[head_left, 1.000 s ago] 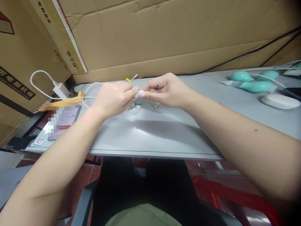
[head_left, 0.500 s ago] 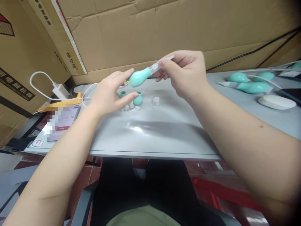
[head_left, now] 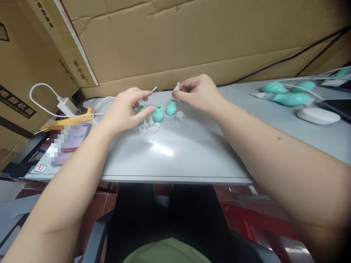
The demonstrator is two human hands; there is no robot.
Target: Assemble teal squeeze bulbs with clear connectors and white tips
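Note:
My right hand (head_left: 199, 93) pinches the clear tip of a teal rubber bulb (head_left: 171, 107), which stands on the grey table (head_left: 192, 153) with the tip upward. My left hand (head_left: 126, 109) hovers with fingers spread and holds nothing; its thumb is close to a second teal bulb (head_left: 158, 114) that stands open-mouthed. A third teal piece (head_left: 140, 108) shows partly behind my left fingers. Several small clear plastic caps (head_left: 149, 126) lie scattered around the bulbs, and one clear cap (head_left: 179, 115) stands to the right.
A phone (head_left: 70, 142) lies at the table's left edge beside a white charger (head_left: 65, 106) with its cable. Finished teal bulbs with clear tubes (head_left: 287, 95) and a white oval object (head_left: 318, 115) lie far right. Cardboard boxes (head_left: 170, 40) wall the back.
My right hand lifted the assembled teal bulb away from my left hand, then lowered it onto the table. My left hand let go and opened.

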